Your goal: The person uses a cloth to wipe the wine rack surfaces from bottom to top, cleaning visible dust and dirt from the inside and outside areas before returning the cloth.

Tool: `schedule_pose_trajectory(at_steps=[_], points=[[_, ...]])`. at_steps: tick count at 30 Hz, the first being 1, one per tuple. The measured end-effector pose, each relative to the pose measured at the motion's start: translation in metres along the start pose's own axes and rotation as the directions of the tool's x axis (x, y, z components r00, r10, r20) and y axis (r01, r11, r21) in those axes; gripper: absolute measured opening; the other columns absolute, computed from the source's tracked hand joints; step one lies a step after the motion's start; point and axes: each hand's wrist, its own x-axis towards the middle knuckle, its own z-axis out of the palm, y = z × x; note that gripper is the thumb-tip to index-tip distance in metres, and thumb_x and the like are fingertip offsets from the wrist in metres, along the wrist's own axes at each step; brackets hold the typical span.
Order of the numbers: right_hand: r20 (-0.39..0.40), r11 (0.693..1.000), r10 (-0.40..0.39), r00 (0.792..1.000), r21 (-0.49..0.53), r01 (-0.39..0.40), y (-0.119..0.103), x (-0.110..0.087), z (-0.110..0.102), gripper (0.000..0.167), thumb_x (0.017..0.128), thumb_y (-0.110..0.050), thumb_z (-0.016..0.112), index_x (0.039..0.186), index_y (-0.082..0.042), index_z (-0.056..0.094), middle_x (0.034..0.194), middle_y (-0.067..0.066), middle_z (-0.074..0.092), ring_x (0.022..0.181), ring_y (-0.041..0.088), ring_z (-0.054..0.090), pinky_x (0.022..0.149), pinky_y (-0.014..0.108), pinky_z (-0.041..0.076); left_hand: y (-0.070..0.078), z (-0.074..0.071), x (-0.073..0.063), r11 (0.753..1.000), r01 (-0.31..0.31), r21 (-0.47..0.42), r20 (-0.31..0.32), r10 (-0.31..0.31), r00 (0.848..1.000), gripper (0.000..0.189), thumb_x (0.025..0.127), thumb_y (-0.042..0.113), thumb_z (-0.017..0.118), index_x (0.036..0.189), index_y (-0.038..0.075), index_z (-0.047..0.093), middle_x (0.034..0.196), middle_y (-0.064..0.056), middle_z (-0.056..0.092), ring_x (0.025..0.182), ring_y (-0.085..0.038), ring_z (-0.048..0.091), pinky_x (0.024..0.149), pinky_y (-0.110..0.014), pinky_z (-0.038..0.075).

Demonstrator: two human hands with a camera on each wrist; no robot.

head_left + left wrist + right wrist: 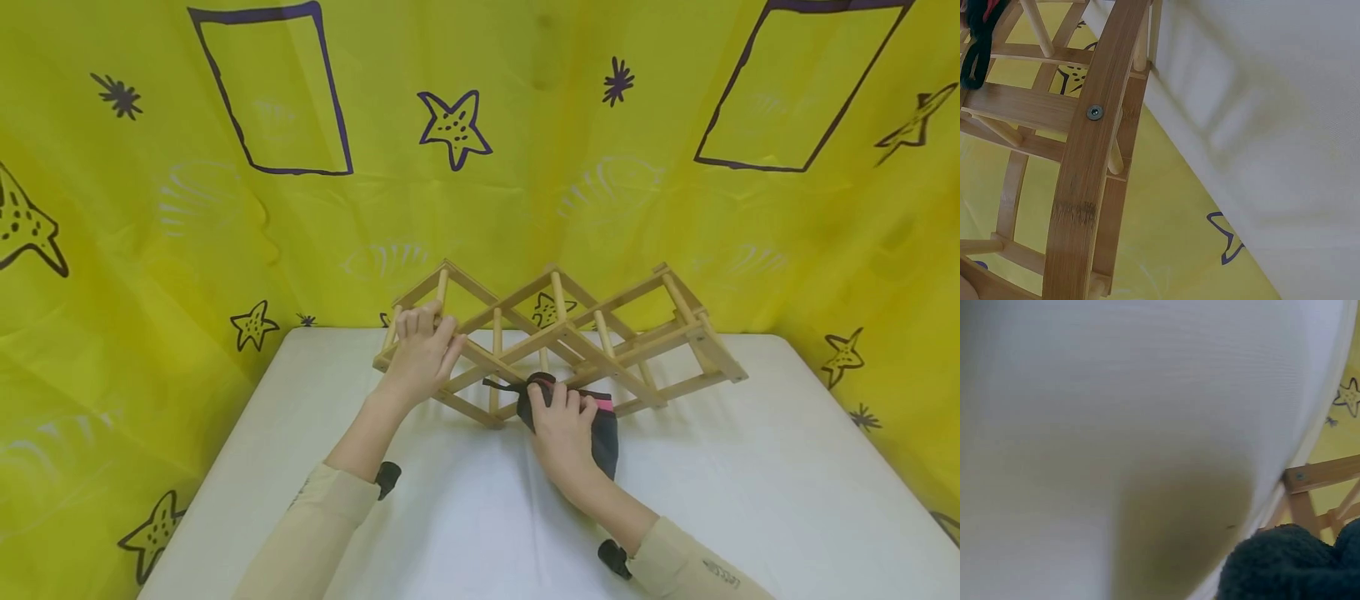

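Observation:
A latticed wooden folding rack (pixel 660 344) stands across the far part of the table, with round dowels joining its crossed slats. My left hand (pixel 422 350) grips the rack near its left end, fingers curled over the top. In front of the rack's middle, my right hand (pixel 562 433) holds a dark towel (pixel 604 442) with a pink stripe and a thin hanging loop. The towel overlaps the lower slats in the head view. Its fluffy teal pile (pixel 1285 569) fills the lower right of the right wrist view. Slats (pixel 1079 187) fill the left wrist view's left half.
A white-covered table (pixel 465 517) lies under the rack and both arms. Close behind its far edge hangs a yellow curtain (pixel 375 208) printed with starfish and shells, which also runs along both sides.

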Motion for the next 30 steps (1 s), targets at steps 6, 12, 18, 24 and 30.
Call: schedule_pose_trajectory(at_steps=[6,12,18,24,30], points=[[-0.058,1.000,-0.025,0.998,0.014,0.025,-0.014,0.015,-0.005,0.064,0.053,-0.010,0.083,0.105,-0.011,0.047,0.089,0.019,0.047,0.077,0.032,0.045,0.073,0.049,0.031,0.000,0.002,0.001,1.000,-0.001,0.004,-0.011,0.001,1.000,0.047,0.098,0.041,0.010,0.092,0.006,0.041,0.111,-0.012,0.024,0.095,-0.029,0.023,0.086,-0.048,0.017],[-0.059,0.999,-0.042,0.997,0.029,0.043,-0.026,0.026,-0.010,0.059,0.056,-0.006,0.080,0.104,-0.010,0.046,0.090,0.017,0.046,0.079,0.031,0.045,0.074,0.048,0.030,0.001,0.000,0.001,1.000,0.000,0.008,-0.015,0.000,1.000,0.047,0.099,0.041,0.011,0.091,0.006,0.042,0.113,-0.014,0.025,0.094,-0.029,0.023,0.084,-0.046,0.017],[0.015,1.000,-0.012,1.000,0.022,0.011,-0.025,0.022,-0.012,0.060,0.057,-0.008,0.079,0.107,-0.012,0.046,0.093,0.018,0.046,0.082,0.033,0.045,0.077,0.050,0.030,0.000,0.000,0.001,1.000,-0.001,0.009,-0.011,0.001,1.000,0.048,0.099,0.041,0.010,0.091,0.005,0.041,0.112,-0.014,0.025,0.094,-0.029,0.023,0.084,-0.046,0.017],[0.041,1.000,0.013,0.999,-0.008,-0.012,-0.008,0.007,-0.002,0.056,0.061,-0.010,0.078,0.106,-0.012,0.045,0.092,0.018,0.045,0.081,0.033,0.044,0.076,0.050,0.030,0.001,0.000,0.001,1.000,0.003,-0.005,-0.007,-0.003,1.000,0.043,0.099,0.039,0.014,0.091,0.006,0.041,0.110,-0.016,0.027,0.094,-0.030,0.023,0.084,-0.047,0.017],[0.030,1.000,0.021,0.999,-0.012,-0.020,0.000,-0.001,0.003,0.054,0.062,-0.014,0.080,0.105,-0.011,0.048,0.089,0.018,0.044,0.078,0.033,0.044,0.074,0.050,0.030,0.001,0.000,0.001,1.000,0.013,0.010,0.007,-0.013,1.000,0.038,0.100,0.036,0.018,0.091,0.006,0.041,0.110,-0.016,0.027,0.094,-0.030,0.024,0.085,-0.046,0.017]])
